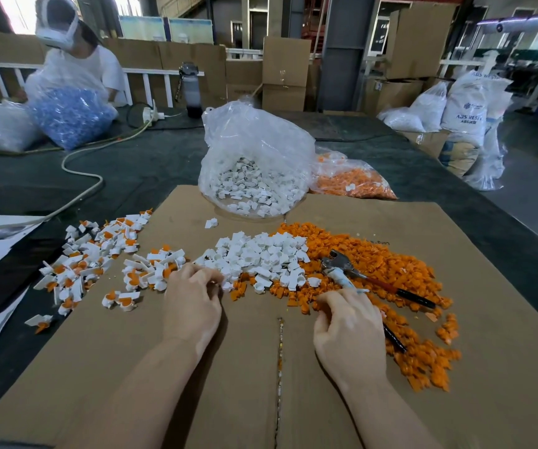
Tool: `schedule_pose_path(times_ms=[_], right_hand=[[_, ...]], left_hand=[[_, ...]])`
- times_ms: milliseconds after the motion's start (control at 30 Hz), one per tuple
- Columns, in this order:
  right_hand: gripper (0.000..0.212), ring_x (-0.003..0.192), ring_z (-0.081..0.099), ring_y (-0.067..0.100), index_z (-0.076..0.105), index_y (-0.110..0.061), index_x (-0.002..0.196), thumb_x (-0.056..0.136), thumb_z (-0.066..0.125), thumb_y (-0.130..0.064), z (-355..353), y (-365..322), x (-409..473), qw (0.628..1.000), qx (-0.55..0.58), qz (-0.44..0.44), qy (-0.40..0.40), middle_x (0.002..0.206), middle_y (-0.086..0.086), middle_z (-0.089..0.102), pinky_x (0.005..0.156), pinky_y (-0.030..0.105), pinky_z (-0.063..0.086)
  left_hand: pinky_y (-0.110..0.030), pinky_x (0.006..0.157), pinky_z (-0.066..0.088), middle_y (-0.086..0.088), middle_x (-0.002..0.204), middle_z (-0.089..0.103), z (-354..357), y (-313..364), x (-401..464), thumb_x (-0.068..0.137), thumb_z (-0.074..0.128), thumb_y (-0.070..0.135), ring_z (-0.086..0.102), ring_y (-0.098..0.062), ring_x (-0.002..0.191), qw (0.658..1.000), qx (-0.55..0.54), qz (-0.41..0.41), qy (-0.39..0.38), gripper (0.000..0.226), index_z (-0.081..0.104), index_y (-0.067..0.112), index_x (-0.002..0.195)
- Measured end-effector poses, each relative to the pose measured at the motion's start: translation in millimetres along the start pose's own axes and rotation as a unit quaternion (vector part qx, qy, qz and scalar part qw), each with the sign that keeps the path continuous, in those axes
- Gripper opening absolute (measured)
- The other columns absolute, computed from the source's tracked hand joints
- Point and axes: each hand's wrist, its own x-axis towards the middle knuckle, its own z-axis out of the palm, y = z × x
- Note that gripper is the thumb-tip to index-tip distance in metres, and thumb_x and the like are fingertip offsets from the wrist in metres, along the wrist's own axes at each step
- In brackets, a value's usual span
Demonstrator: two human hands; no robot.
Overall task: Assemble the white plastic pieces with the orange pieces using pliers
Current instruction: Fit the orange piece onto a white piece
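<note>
The person's left hand (193, 299) has its fingers curled down into the near edge of the heap of white pieces (261, 257), the fingertips apparently pinching one small white part, though it is too hidden under the knuckles to be sure. The right hand (348, 322) is closed round the handles of the pliers (352, 273), and its fingertips also dip into the orange pieces (390, 273); whether it holds an orange part as well I cannot tell.

The pliers run away from the right grip, up and to the left, their metal head lying just beyond the knuckles where the white heap meets the orange one. A black-tipped handle sticks out to the right of the hand, another below it. So the white heap lies just ahead of the left grip and the orange spread lies ahead of and to the right of the right grip; each hand is nearer its own colour.

Finished white-and-orange assemblies (105, 260) lie scattered well to the left of the left hand on the cardboard sheet (196, 384) covering the counter.

Readable writing: a sack (465, 111) far to the right reads "ABS RESI…"; small print on the cardboard is upside down and illegible.
</note>
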Motion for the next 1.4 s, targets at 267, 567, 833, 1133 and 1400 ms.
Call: schedule_pose_path(times_ms=[267,567,833,1133,1400], right_hand=[[0.019,0.069,0.06,0.023,0.069,-0.015,0.07,0.065,0.084,-0.025,1.5,-3.6,2.7,0.997,-0.036,-0.068,0.0,0.072,0.001,0.061,0.063,0.038,0.046],[0.02,0.067,0.058,0.022,0.069,-0.017,0.071,0.063,0.084,-0.007,0.1,-2.0,3.4,0.997,-0.015,-0.072,-0.005,0.07,-0.002,0.06,0.063,0.038,0.046],[0.014,0.063,0.058,0.02,0.071,-0.016,0.069,0.066,0.084,-0.011,0.5,0.0,2.4,0.996,0.016,-0.092,0.013,0.067,-0.003,0.061,0.06,0.035,0.045],[0.019,0.066,0.066,0.016,0.073,-0.012,0.075,0.063,0.083,0.0,-2.7,-0.3,2.7,0.992,0.096,-0.072,0.023,0.071,-0.003,0.07,0.066,0.032,0.051],[0.009,0.066,0.059,0.012,0.068,-0.013,0.074,0.075,0.077,-0.01,-6.0,-1.1,2.4,0.99,0.136,-0.016,0.014,0.069,-0.006,0.065,0.062,0.027,0.049]], left_hand=[[-0.027,0.086,0.034,0.013,0.085,0.048,5.0,8.9,-2.4,0.084,0.066,0.021,0.043,-0.012,0.096,0.999,-0.036,0.037,-0.013,0.013,0.071,0.019,0.096],[-0.024,0.075,0.014,0.012,0.099,0.061,15.9,29.7,-2.0,0.089,0.056,0.04,0.044,-0.013,0.104,0.998,-0.004,0.039,-0.045,0.018,0.068,0.032,0.099],[-0.025,0.083,0.026,0.015,0.093,0.065,17.3,37.4,-0.7,0.086,0.064,0.027,0.046,-0.01,0.097,0.996,-0.03,0.052,-0.063,0.014,0.065,0.032,0.099],[-0.017,0.075,0.029,0.013,0.091,0.051,12.4,38.5,-5.7,0.09,0.059,0.022,0.043,-0.007,0.091,0.982,-0.038,0.138,-0.122,0.022,0.065,0.029,0.11],[-0.025,0.074,0.051,-0.001,0.08,0.061,23.7,63.0,-23.3,0.089,0.06,0.01,0.063,-0.015,0.075,0.921,-0.328,-0.058,-0.205,0.015,0.058,0.025,0.089]])
